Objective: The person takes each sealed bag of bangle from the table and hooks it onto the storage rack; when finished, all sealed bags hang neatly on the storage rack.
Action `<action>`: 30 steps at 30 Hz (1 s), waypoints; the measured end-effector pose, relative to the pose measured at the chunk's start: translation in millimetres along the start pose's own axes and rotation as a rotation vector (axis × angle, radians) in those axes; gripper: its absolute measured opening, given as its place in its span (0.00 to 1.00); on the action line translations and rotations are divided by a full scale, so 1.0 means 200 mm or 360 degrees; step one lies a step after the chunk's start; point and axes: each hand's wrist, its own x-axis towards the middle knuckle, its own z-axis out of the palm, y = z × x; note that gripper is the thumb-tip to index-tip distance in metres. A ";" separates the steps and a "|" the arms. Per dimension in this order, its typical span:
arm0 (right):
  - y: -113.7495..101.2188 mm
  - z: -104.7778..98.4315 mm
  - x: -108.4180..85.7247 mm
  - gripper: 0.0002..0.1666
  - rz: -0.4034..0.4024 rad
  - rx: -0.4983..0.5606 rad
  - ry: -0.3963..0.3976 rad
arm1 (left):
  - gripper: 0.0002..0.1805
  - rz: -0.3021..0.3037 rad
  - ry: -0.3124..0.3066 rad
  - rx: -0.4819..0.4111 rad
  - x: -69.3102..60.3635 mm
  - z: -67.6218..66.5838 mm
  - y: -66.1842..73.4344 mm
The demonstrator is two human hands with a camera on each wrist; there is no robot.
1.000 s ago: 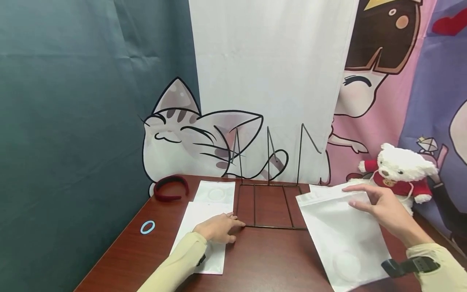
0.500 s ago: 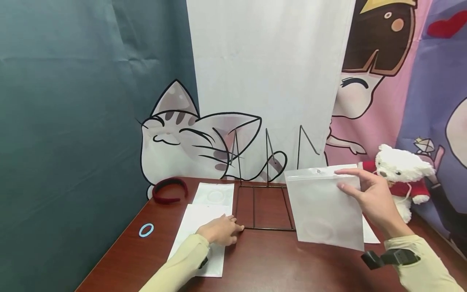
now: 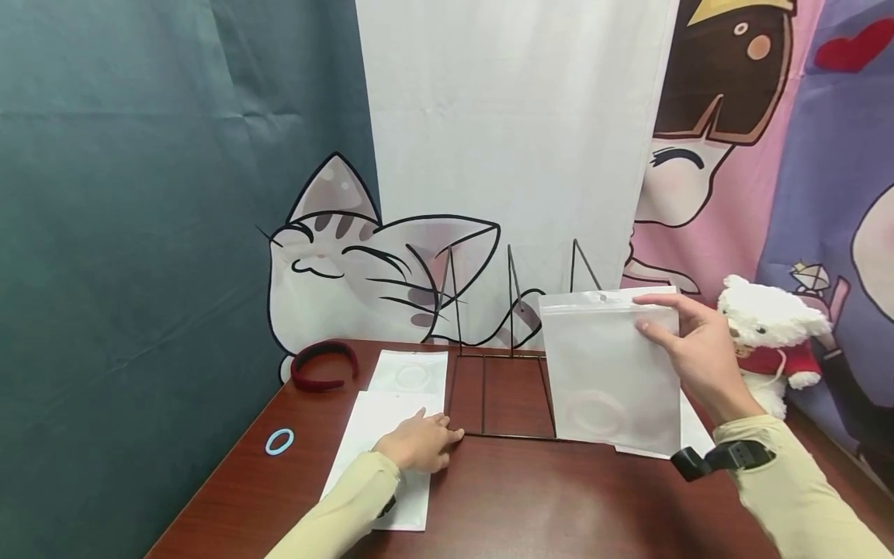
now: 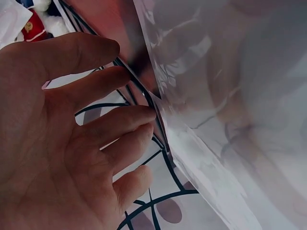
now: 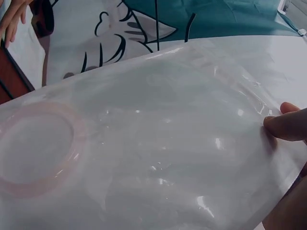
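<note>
My right hand (image 3: pixel 701 357) pinches the upper right edge of a whitish zip bag (image 3: pixel 615 373), thumb in front. The bag hangs upright before the right part of a dark wire rack (image 3: pixel 483 396), hiding it. A pale pink ring (image 5: pixel 72 143) shows inside the bag in the right wrist view. Its punched hole is near the right bent prong (image 3: pixel 585 260); whether they touch I cannot tell. My left hand (image 3: pixel 419 442) rests with extended fingers at the rack's front left corner; in the left wrist view its fingertips (image 4: pixel 146 113) touch the wire.
Two white bags lie left of the rack: a near one (image 3: pixel 380 419) partly under the left hand, and a far one (image 3: pixel 433 373) with a ring inside. A dark red headband (image 3: pixel 314 380), a light blue ring (image 3: pixel 279 442) and a white teddy bear (image 3: pixel 771 326) are around.
My right hand has lifted the zip bag and carried it left, toward the rack's right prong. The bag now hangs more upright. My left hand stays at the rack's corner.
</note>
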 end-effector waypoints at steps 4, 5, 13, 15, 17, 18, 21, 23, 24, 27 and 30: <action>0.01 0.02 0.03 0.21 0.0043 0.0148 0.0015 | 0.26 -0.0006 -0.0009 -0.0019 0.00 0.00 0.00; 0.01 0.02 0.03 0.22 0.0047 0.0156 0.0020 | 0.27 -0.0010 -0.0012 -0.0026 0.00 0.00 -0.01; 0.04 0.03 0.03 0.21 0.0054 0.0123 0.0074 | 0.28 -0.0020 -0.0009 -0.0053 -0.01 0.01 0.00; 0.06 0.03 0.04 0.22 0.0065 0.0096 0.0083 | 0.27 -0.0010 0.0006 -0.0050 -0.01 0.00 0.00; 0.07 0.03 0.05 0.22 0.0088 0.0038 0.0092 | 0.27 0.0003 0.0026 -0.0053 -0.01 -0.01 0.00; 0.08 0.04 0.06 0.22 0.0100 -0.0016 0.0098 | 0.26 0.0007 0.0036 -0.0058 -0.01 -0.01 0.00; 0.11 0.05 0.10 0.21 0.0137 -0.0190 0.0126 | 0.24 0.0036 0.0078 -0.0078 0.00 -0.01 -0.01; 0.14 0.07 0.13 0.21 0.0145 -0.0301 0.0145 | 0.24 0.0056 0.0105 -0.0082 0.00 0.00 -0.01; 0.15 0.07 0.15 0.21 0.0146 -0.0328 0.0146 | 0.23 0.0066 0.0118 -0.0078 0.01 0.00 -0.01; 0.18 0.08 0.19 0.22 0.0151 -0.0375 0.0137 | 0.23 0.0081 0.0145 -0.0071 0.01 0.01 -0.01; 0.20 0.09 0.22 0.24 0.0167 -0.0437 0.0115 | 0.23 0.0089 0.0155 -0.0068 0.01 0.01 -0.01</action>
